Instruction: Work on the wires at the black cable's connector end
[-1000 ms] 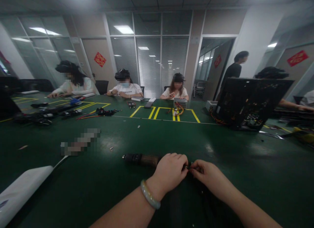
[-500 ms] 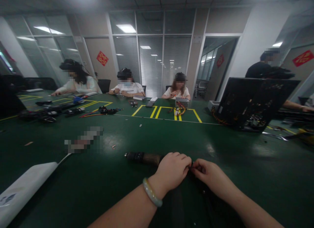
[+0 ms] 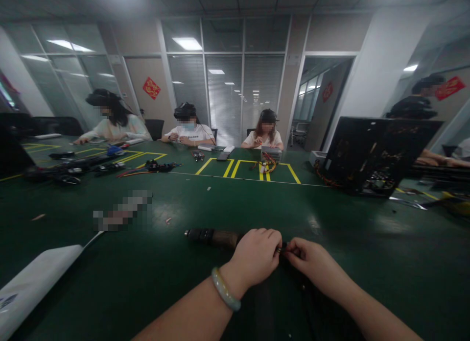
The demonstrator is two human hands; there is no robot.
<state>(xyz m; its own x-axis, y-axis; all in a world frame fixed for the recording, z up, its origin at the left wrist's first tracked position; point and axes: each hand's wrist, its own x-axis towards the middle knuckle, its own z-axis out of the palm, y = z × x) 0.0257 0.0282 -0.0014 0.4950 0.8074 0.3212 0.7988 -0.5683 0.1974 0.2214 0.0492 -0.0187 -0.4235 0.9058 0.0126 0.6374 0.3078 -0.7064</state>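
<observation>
A dark electric screwdriver (image 3: 223,239) lies level just above or on the green table, its metal tip pointing left. My left hand (image 3: 255,255) is wrapped over its rear part, with a pale green bangle (image 3: 224,289) on the wrist. Close beside the left fingertips, my right hand (image 3: 306,255) has thumb and fingers pinched together at the tool's tail end. Between the hands shows a small dark piece with a metallic glint (image 3: 280,250), too small to make out. A dark cord-like strip (image 3: 304,294) runs down below the right hand; its upper end is hidden.
A white power strip (image 3: 44,272) with a blurred-out end lies at left. Black cables (image 3: 154,165) are bunched farther back. A black computer case (image 3: 378,157) stands at right. Co-workers sit across the table (image 3: 242,204), one behind a power supply (image 3: 271,154).
My hands stay close together at the tool's tail, and a metallic glint now shows between the fingertips. The view has shifted slightly. A person at far right has moved rightward.
</observation>
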